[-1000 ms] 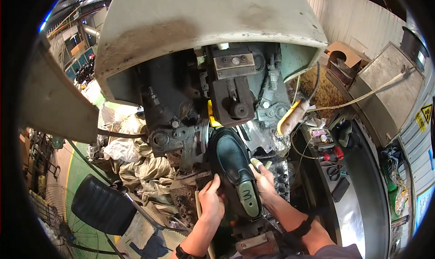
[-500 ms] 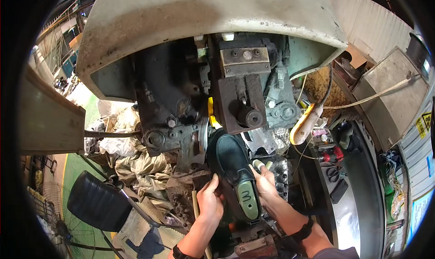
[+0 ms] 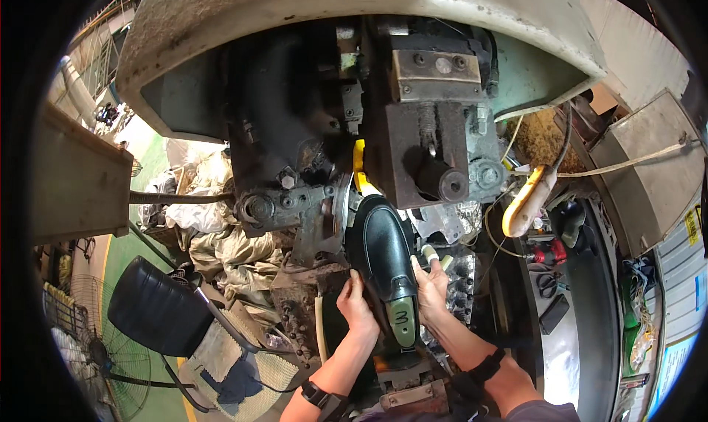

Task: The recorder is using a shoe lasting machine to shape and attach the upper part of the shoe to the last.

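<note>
A black leather shoe upper (image 3: 380, 237) on a green shoe last (image 3: 403, 322) is between my hands, its toe pointing away from me. The toe rests close against the yellow-tipped part (image 3: 360, 170) and the round metal disc of a grimy machine (image 3: 424, 149). My left hand (image 3: 358, 308) grips the shoe's left side, thumb up and the other fingers mostly hidden. On the right side my right hand (image 3: 432, 289) is closed along the shoe, with pale covers on some fingertips. The underside of the shoe is out of sight.
A pale machine hood (image 3: 354, 1) arches overhead. At the right hang a yellow-and-white handle on a cable (image 3: 529, 201), above a bench with scissors (image 3: 544, 282) and a red tool (image 3: 549, 252). At the left stand a black-backed chair (image 3: 156, 317), a fan (image 3: 99, 355) and heaped cloth (image 3: 240, 260).
The shoe has turned, its toe tilting and its left side rolling, so the last shows narrower. My hands have shifted with it. The whole view has moved slightly.
</note>
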